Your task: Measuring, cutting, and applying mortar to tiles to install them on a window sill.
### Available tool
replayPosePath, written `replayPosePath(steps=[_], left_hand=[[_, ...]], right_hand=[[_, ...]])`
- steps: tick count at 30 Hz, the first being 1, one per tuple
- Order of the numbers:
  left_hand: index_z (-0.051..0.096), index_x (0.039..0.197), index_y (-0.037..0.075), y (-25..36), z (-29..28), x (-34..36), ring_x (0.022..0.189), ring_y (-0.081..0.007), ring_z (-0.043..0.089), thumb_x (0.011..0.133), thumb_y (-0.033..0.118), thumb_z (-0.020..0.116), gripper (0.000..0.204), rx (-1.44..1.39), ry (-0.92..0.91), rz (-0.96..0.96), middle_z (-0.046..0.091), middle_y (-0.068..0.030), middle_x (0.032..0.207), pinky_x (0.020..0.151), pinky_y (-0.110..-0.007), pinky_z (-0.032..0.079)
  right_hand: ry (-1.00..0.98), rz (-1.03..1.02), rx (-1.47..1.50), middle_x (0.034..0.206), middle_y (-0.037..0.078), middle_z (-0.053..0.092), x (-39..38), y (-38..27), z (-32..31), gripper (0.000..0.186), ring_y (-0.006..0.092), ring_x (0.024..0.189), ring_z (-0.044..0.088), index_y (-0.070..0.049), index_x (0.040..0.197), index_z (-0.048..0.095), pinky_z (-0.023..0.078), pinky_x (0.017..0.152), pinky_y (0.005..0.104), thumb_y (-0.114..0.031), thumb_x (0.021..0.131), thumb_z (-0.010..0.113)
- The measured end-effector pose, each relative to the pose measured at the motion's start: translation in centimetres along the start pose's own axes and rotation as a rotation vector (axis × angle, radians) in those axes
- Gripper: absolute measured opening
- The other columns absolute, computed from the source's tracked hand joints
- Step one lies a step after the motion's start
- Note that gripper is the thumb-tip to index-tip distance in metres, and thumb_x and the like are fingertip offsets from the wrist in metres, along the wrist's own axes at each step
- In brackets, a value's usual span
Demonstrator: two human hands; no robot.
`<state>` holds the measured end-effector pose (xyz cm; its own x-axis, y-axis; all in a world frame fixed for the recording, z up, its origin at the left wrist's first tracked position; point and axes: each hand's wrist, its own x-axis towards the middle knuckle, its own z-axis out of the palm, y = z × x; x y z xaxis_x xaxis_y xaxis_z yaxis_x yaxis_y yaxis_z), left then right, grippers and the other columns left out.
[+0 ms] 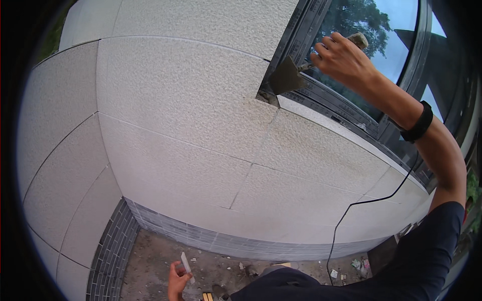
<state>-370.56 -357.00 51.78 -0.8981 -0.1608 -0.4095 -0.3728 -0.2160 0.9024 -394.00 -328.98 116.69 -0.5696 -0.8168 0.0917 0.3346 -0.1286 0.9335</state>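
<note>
My right hand (344, 57) is closed around the handle of a trowel (287, 77), which has a flat, grey, roughly triangular blade. The blade lies at the lower left corner of the window frame (346, 108), beside the textured wall. Just under it is a rough, dark gap (268, 98) at the end of the white sill (321, 119). Low in the view, my left hand (178, 280) pinches a thin, pale, flat strip (187, 266), held upright and away from the wall. What the strip is made of cannot be made out.
Off-white textured panels (175, 85) with thin joints cover the wall, meeting a side wall (60, 115) at left. Grey brick-pattern tiles (201, 236) run along its base. A black cable (351, 204) hangs from the window side. Debris (359, 266) litters the dirt ground.
</note>
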Motion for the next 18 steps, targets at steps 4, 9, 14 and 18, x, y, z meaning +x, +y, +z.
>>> replayPosePath(steps=[4, 9, 14, 18], left_hand=[[0.040, 0.133, 0.006, -0.1, 0.2, -0.1, 0.090, -0.0212, 0.064, 0.070, 0.000, 0.075, 0.073, 0.007, 0.018, -0.043, 0.062, -0.0152, 0.104, 0.079, -0.036, 0.053], [0.039, 0.133, 0.006, -1.3, 0.0, 0.2, 0.090, -0.0215, 0.064, 0.069, 0.000, 0.075, 0.074, -0.015, 0.011, -0.033, 0.062, -0.0152, 0.105, 0.079, -0.036, 0.053], [0.039, 0.133, 0.006, -1.9, 0.2, 0.1, 0.090, -0.0214, 0.063, 0.070, 0.001, 0.075, 0.073, -0.034, -0.003, -0.016, 0.062, -0.0148, 0.104, 0.079, -0.036, 0.053], [0.042, 0.132, 0.008, -1.1, 0.7, -0.2, 0.085, -0.0203, 0.061, 0.070, 0.006, 0.073, 0.069, 0.016, 0.009, -0.011, 0.059, -0.0117, 0.099, 0.073, -0.033, 0.052]], right_hand=[[-0.035, -0.022, 0.003, 0.089, 0.000, 0.067, 0.5, -0.4, -0.3, 0.007, 0.0143, 0.093, 0.063, -0.010, 0.081, 0.072, 0.047, 0.088, 0.0283, -0.017, 0.080, 0.074], [-0.062, -0.026, 0.007, 0.089, -0.001, 0.065, 1.3, -0.4, -0.2, 0.011, 0.0139, 0.092, 0.062, -0.012, 0.086, 0.071, 0.046, 0.087, 0.0283, -0.017, 0.078, 0.076], [-0.149, -0.054, -0.017, 0.088, -0.001, 0.066, 2.0, -0.1, -1.7, 0.016, 0.0132, 0.093, 0.062, -0.013, 0.090, 0.072, 0.045, 0.087, 0.0282, -0.018, 0.076, 0.079], [-0.082, -0.055, -0.026, 0.085, -0.002, 0.069, 1.9, 0.6, -2.5, 0.008, 0.0127, 0.087, 0.064, -0.017, 0.080, 0.074, 0.046, 0.085, 0.0278, -0.018, 0.074, 0.079]])
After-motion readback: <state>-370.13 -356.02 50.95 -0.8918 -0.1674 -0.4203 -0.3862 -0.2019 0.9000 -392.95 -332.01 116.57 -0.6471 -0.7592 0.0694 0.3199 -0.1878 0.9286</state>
